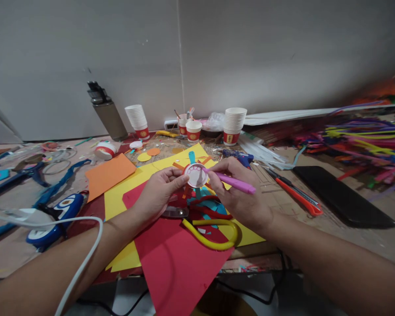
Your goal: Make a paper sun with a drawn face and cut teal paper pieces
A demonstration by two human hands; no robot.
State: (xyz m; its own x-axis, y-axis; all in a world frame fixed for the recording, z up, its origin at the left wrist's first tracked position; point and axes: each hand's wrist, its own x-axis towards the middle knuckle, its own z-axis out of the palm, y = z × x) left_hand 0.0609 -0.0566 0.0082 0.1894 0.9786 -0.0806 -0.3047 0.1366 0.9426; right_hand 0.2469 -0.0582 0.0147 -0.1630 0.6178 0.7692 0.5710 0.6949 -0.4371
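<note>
"Two hands, both occupied. Contents?"

"Left hand (159, 193): closed lightly, thumb and fingers pinching the left edge of one white disc (197, 177). Right hand (238, 191): curled round one purple pen (238, 183), writing grip, tip at the disc's upper right."

"Reason for such holding?"

"Probably steadiness: edge grip on one side, marked face free and turned up for the tip. Purple marks along the upper rim. Orange and teal strips (192, 156) fanned out around the disc, likely gripped with care against bending."

"Disc, exact location?"

"Between both hands, at the left fingertips, just beside the right fingers. Above yellow paper (118, 210), near the middle of the surface (276, 153)."

"Nearby stock?"

"Red paper (174, 263), nearer the body; scissors (217, 245) below the hands, perhaps for easy reach."
</note>
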